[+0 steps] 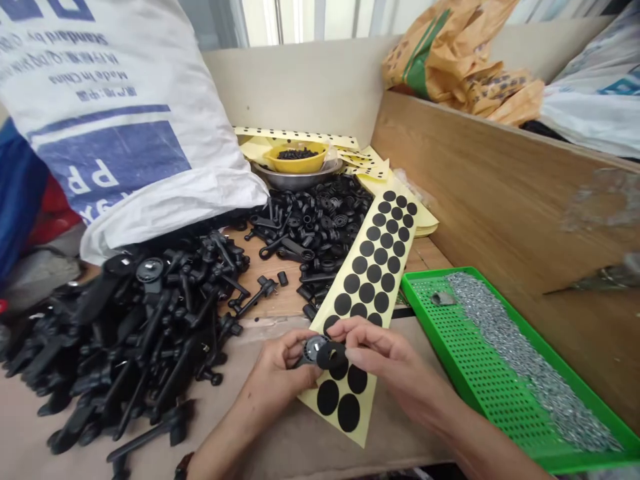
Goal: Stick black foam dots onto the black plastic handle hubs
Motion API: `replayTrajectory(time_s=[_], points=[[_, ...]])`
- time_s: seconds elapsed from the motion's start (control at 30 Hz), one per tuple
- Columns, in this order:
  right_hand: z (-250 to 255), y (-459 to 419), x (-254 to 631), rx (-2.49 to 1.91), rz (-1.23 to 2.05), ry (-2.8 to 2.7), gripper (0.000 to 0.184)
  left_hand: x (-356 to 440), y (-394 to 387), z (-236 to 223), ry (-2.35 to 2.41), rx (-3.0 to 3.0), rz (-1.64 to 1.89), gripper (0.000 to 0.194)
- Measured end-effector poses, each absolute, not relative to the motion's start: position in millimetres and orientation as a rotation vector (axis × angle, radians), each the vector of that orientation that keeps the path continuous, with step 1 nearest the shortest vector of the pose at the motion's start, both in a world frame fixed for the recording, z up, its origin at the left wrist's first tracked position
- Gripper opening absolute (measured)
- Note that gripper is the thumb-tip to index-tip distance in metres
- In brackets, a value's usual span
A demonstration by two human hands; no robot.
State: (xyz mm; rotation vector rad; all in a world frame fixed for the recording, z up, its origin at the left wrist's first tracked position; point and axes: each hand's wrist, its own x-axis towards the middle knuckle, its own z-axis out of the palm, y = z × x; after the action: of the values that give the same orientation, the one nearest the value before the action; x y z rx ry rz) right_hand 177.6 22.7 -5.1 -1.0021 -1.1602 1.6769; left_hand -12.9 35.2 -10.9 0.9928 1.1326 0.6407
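My left hand (287, 363) is closed around a small black plastic part with a round grey face (314, 348). Between the thumb and fingers of my right hand (385, 353) is a round black sticker (330, 355), which overlaps the edge of that round face; whether it touches the face I cannot tell. Under both hands lies a long pale-yellow sheet (363, 427) with rows of round black stickers (349, 412). The sheet runs away from me and rests partly against a heap of black parts (335, 213).
A large pile of black jointed parts (150, 333) lies at left, before a white woven sack (200, 120). To the right, a green perforated tray (467, 373) holds small metal pieces (520, 353). A yellow bowl (320, 160) stands in a metal basin (295, 180). A wooden partition (490, 187) borders the right.
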Motion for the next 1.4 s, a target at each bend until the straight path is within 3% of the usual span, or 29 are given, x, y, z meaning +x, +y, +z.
replayTrajectory(time_s=[1.4], points=[[-25.0,20.3,181.5,-1.171,1.635,-1.192,0.022,-6.3,21.7,-12.4,1.125,0.85,0.642,0.054]])
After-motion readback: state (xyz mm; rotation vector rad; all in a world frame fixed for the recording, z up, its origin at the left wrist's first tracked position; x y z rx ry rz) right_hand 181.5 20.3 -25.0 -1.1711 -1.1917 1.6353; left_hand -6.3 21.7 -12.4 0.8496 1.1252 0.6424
